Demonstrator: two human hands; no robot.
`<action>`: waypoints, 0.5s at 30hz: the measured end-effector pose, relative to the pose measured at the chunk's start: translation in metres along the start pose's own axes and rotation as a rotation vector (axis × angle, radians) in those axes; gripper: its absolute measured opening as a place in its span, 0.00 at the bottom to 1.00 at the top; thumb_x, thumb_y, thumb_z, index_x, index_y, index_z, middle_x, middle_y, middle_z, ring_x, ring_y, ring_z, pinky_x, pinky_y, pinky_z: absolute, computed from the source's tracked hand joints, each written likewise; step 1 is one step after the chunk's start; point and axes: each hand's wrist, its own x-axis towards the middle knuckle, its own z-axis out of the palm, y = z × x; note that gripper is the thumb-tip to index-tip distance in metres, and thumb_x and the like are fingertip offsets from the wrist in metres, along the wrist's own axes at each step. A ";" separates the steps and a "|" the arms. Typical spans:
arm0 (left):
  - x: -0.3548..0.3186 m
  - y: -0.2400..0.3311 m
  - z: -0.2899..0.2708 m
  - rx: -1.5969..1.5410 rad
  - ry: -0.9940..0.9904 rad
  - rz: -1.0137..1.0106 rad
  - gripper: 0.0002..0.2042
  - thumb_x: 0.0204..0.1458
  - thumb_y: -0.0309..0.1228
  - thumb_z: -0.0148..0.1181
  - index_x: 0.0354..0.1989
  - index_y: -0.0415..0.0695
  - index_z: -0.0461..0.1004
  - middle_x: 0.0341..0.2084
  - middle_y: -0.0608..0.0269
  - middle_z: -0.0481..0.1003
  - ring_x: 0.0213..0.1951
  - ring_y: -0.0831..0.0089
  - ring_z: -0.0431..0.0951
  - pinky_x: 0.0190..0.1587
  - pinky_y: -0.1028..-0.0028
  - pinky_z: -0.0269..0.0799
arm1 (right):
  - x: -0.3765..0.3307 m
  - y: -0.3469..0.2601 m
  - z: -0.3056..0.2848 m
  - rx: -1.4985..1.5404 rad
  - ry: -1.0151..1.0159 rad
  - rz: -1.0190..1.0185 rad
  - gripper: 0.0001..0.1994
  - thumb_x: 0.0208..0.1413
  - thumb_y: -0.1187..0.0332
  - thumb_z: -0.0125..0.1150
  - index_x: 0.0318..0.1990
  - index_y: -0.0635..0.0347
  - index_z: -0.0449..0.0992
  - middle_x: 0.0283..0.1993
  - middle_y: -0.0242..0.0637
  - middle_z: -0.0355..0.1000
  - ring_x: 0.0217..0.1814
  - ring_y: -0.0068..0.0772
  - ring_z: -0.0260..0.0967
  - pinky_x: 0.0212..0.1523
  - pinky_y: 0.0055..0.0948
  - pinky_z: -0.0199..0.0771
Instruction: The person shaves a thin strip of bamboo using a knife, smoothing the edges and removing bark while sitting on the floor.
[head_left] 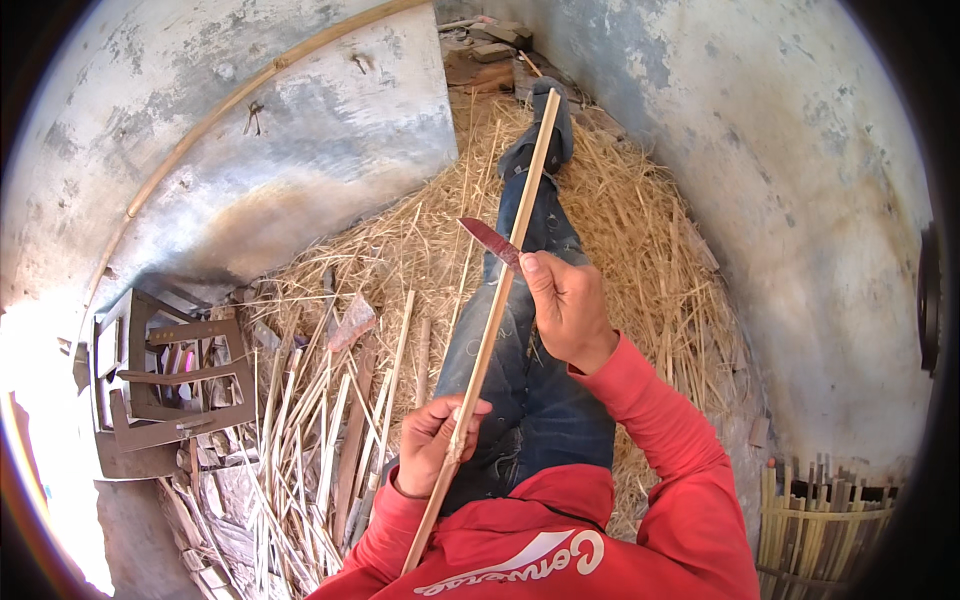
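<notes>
A long, pale bamboo strip [498, 295] slants over my outstretched legs, from near my waist up to my shoes. My left hand [432, 440] is closed around its lower part, close to a knobby joint. Higher up, my right hand [566, 305] grips a knife [490, 241] with a reddish-brown, rusty-looking blade. The blade crosses the strip and points up to the left; whether its edge bites into the strip cannot be made out. The knife's handle is hidden inside my right fist.
Shavings [650, 230] cover the floor around my legs. Split bamboo strips [320, 430] lie in a heap at left, beside a brown metal frame [185, 375]. A woven bamboo basket [820, 525] stands at lower right. Walls [760, 150] rise on both sides, with a long curved pole [200, 140] at left.
</notes>
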 end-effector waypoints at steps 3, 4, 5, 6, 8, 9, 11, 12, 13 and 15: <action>0.002 0.008 0.003 -0.090 0.011 -0.039 0.13 0.69 0.33 0.47 0.47 0.35 0.72 0.24 0.63 0.70 0.17 0.79 0.65 0.16 0.79 0.59 | 0.004 -0.004 -0.005 0.026 -0.004 0.008 0.20 0.71 0.61 0.50 0.26 0.64 0.72 0.15 0.46 0.60 0.14 0.47 0.61 0.18 0.39 0.56; 0.003 0.012 0.003 -0.110 -0.008 -0.030 0.13 0.70 0.34 0.46 0.47 0.35 0.71 0.22 0.62 0.70 0.16 0.78 0.65 0.16 0.79 0.59 | 0.006 -0.002 -0.007 0.011 0.031 0.004 0.20 0.71 0.62 0.50 0.26 0.64 0.72 0.15 0.45 0.59 0.14 0.46 0.60 0.18 0.39 0.56; 0.003 0.015 0.002 -0.130 -0.026 -0.022 0.13 0.70 0.35 0.45 0.47 0.35 0.71 0.20 0.61 0.70 0.14 0.77 0.64 0.16 0.78 0.59 | 0.007 0.002 -0.008 -0.003 0.065 0.000 0.20 0.71 0.62 0.50 0.26 0.64 0.72 0.14 0.45 0.59 0.13 0.44 0.59 0.18 0.39 0.55; 0.004 0.016 -0.002 -0.093 -0.023 -0.012 0.14 0.70 0.35 0.44 0.46 0.36 0.69 0.16 0.60 0.69 0.10 0.76 0.62 0.14 0.78 0.58 | 0.010 0.005 -0.009 -0.015 0.097 -0.006 0.20 0.70 0.62 0.50 0.26 0.65 0.72 0.14 0.44 0.59 0.13 0.43 0.58 0.18 0.38 0.55; 0.001 0.021 -0.008 -0.030 -0.018 -0.001 0.13 0.70 0.35 0.44 0.47 0.36 0.69 0.16 0.60 0.69 0.09 0.76 0.62 0.13 0.79 0.57 | 0.019 0.007 -0.012 0.013 0.109 -0.031 0.20 0.70 0.62 0.51 0.25 0.65 0.72 0.14 0.43 0.58 0.12 0.39 0.55 0.18 0.38 0.54; 0.000 0.022 -0.008 -0.001 -0.019 0.001 0.13 0.70 0.35 0.44 0.47 0.36 0.69 0.15 0.60 0.69 0.09 0.76 0.61 0.13 0.79 0.56 | 0.023 0.007 -0.014 0.022 0.117 -0.041 0.20 0.70 0.62 0.51 0.25 0.65 0.73 0.14 0.42 0.57 0.12 0.37 0.53 0.18 0.37 0.53; -0.002 0.024 -0.006 0.029 -0.010 -0.030 0.12 0.70 0.35 0.44 0.46 0.37 0.68 0.15 0.59 0.70 0.08 0.77 0.61 0.12 0.79 0.55 | 0.028 0.004 -0.016 -0.027 0.111 -0.035 0.20 0.70 0.61 0.51 0.26 0.64 0.73 0.14 0.40 0.56 0.13 0.34 0.51 0.18 0.37 0.52; -0.002 0.024 -0.005 0.040 -0.019 -0.039 0.12 0.70 0.35 0.44 0.46 0.37 0.68 0.15 0.59 0.70 0.08 0.77 0.61 0.12 0.79 0.55 | 0.029 0.005 -0.015 -0.041 0.106 -0.031 0.20 0.70 0.61 0.51 0.26 0.64 0.74 0.14 0.40 0.56 0.13 0.34 0.51 0.18 0.37 0.53; -0.002 0.024 -0.004 0.051 -0.029 -0.049 0.12 0.70 0.35 0.45 0.45 0.37 0.68 0.15 0.59 0.70 0.08 0.77 0.61 0.12 0.79 0.55 | 0.031 0.004 -0.015 -0.055 0.101 -0.027 0.20 0.70 0.61 0.51 0.26 0.64 0.74 0.13 0.40 0.56 0.13 0.34 0.52 0.18 0.37 0.53; -0.002 0.022 -0.003 0.020 -0.052 -0.062 0.13 0.70 0.36 0.45 0.45 0.37 0.68 0.14 0.60 0.68 0.08 0.77 0.61 0.12 0.79 0.55 | 0.032 0.003 -0.014 -0.046 0.111 -0.040 0.20 0.71 0.61 0.50 0.27 0.64 0.74 0.13 0.41 0.56 0.12 0.34 0.53 0.18 0.37 0.53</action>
